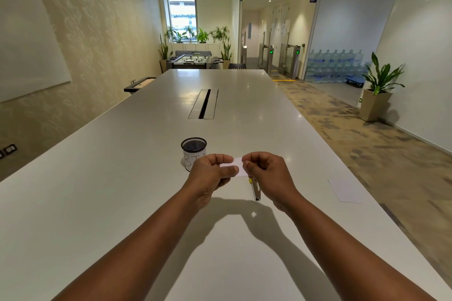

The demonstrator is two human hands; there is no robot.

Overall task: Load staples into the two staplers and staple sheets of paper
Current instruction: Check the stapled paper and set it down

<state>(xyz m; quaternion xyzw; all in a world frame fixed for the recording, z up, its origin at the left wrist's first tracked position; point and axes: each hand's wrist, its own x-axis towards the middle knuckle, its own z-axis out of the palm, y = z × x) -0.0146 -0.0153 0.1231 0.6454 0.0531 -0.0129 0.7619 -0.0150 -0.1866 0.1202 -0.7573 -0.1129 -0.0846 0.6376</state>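
Observation:
Both hands hold one small white piece of paper (238, 166) above the white table (122, 190). My left hand (211, 175) pinches its left end between thumb and fingers. My right hand (266, 173) pinches its right end. Under my right hand lies a stapler (255, 189) with a metal body and a yellow part, mostly hidden by the hand. A white sheet of paper (346, 190) lies flat near the table's right edge. Only one stapler is visible.
A black mesh cup (194, 151) with a white label reading "BIN" stands just beyond my left hand. A cable slot (204, 104) runs along the table's middle farther away. The table's right edge drops to carpeted floor.

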